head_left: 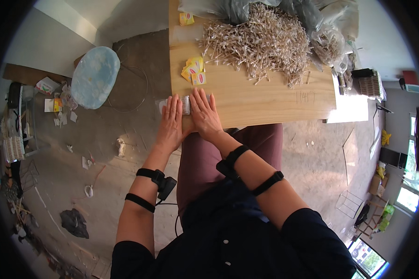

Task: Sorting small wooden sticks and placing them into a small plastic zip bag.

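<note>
At the near left corner of the wooden table (265, 104), a small row of white cotton swabs (185, 105) lies between my two hands, apparently in a clear packet. My left hand (171, 122) rests flat on its left side, fingers stretched out. On the other side my right hand (205, 113) lies flat with straight fingers. Both hands touch or nearly touch the swabs; the contact is partly hidden under the fingers. Just beyond them are several yellow cards (194, 70). A large heap of loose cotton swabs (260, 44) covers the far part of the table.
Another yellow card (186, 19) lies at the far left of the table. Plastic bags (328, 44) crowd the heap at the back right. A blue-covered stool (95, 76) stands left of the table. Litter and a dark plastic bag (74, 223) lie on the floor.
</note>
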The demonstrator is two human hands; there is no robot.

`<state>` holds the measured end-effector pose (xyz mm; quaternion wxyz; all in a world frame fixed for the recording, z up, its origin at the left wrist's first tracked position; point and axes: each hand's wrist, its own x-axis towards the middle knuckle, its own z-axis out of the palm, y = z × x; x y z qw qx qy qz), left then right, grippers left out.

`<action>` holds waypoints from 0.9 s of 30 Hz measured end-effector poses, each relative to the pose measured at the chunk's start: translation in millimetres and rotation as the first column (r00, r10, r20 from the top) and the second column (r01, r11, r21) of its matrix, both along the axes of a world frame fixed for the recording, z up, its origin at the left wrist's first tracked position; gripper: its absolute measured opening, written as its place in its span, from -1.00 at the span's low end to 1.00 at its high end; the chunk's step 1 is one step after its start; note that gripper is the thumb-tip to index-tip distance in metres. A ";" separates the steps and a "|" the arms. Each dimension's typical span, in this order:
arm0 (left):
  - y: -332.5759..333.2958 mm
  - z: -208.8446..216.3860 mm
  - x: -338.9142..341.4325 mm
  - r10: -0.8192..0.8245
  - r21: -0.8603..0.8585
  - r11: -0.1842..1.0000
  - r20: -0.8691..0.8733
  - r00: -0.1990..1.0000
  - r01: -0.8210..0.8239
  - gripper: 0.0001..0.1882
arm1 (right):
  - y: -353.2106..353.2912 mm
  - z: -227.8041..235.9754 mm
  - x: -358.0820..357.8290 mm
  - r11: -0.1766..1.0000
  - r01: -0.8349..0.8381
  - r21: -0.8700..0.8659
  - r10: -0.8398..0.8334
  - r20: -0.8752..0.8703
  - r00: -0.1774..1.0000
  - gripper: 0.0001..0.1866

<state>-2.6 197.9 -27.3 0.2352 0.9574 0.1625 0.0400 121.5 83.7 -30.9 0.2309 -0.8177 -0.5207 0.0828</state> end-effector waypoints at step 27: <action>20.8 -26.7 24.3 0.752 -0.581 0.614 0.224 0.620 -0.534 -0.74 | 57.9 -10.0 -21.2 0.733 0.522 0.436 -0.086 -0.702 0.707 -0.68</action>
